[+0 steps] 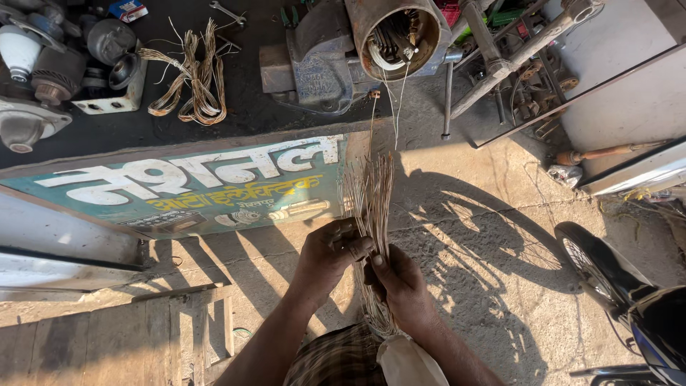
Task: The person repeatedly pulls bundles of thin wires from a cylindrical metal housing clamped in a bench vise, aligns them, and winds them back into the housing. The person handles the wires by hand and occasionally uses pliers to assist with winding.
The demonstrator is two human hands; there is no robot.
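Long bundle of thin coppery-tan wire strands (373,214) runs near vertical in the head view, fanning out toward the rusty open-ended cylindrical motor housing (400,36) on the dark workbench (243,114), lower end trailing past the wrists toward the lap. Both hands grip it at mid-length: left hand (330,256) closed around the strands from the left, slightly higher; right hand (397,282) pinching them from the right, just below, thumb on top. Hands almost touching, neither clearly nearer.
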